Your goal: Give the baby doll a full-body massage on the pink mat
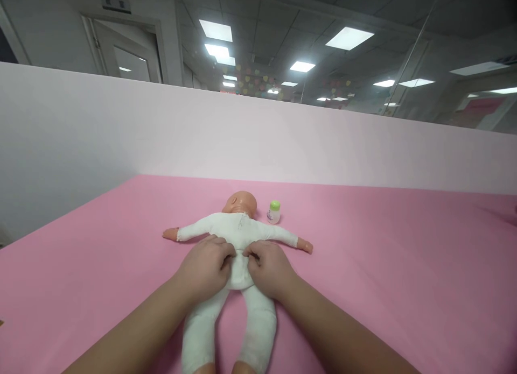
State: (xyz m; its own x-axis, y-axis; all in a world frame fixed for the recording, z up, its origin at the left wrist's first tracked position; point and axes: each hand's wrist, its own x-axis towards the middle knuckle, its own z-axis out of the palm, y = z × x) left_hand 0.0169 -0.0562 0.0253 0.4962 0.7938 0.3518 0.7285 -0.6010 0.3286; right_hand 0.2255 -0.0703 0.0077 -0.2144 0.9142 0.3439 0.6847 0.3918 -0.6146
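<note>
Right, nearest to the camera, two bare forearms run up from the bottom edge. Between them lie the two stuffed legs of a white cloth-bodied baby doll point(230, 228) with a bare plastic head. It is stretched flat in the middle of the pink sheet-covered table point(383, 266), feet towards the person.

Both hands meet at its waist. The left hand point(205, 269) has its fingers curled down onto the cloth at the hip. The right hand point(269, 269) mirrors it just beside, and its fingertips seem to pinch a small fold of the fabric. So both are closed on the doll's middle, knuckles almost touching.

As far as the work goes, I'd say it's early. The doll is laid out and steadied with its arms spread wide, but the white cloth covers the trunk and limbs with nothing opened or pulled away.

Just past the doll's right-side shoulder, near the head, stands a small white plastic bottle with a green cap point(273, 212). It is upright, capped and untouched.

Beyond that rises a pale partition wall point(121, 126), with ceiling light panels point(349, 37) above.
</note>
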